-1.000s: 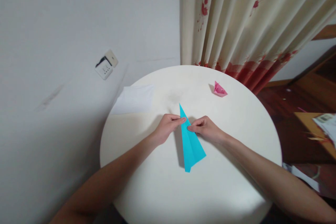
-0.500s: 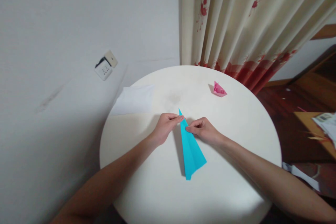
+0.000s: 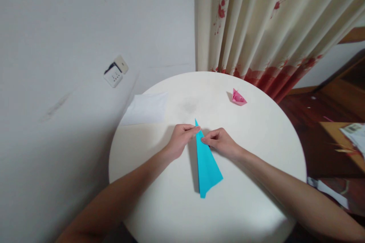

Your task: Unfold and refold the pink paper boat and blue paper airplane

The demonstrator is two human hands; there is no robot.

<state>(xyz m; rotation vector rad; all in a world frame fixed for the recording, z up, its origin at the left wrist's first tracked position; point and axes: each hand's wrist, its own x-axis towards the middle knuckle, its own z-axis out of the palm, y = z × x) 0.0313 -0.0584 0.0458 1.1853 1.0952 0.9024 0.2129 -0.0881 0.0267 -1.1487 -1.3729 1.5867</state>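
Fingertips of the left hand (image 3: 180, 139) pinch the left edge near the tip of the blue folded paper (image 3: 207, 163), which lies near the centre of the round table (image 3: 256, 152). Step in hand, as judged: creasing the narrow nose. The right hand (image 3: 221, 141) pinches the opposite edge, knuckles curled, forearm angled inward.

Under my left hand (image 3: 180, 139) and right hand (image 3: 221, 141), I cannot see the fingertips where they meet the blue folded paper (image 3: 207, 163); its upper edges disappear beneath them. Both forearms run out of frame at the bottom. Beyond my right hand, the pink folded piece (image 3: 238, 98) is too small to make out. Far right, the papers (image 3: 355, 134) are blurred and cropped.
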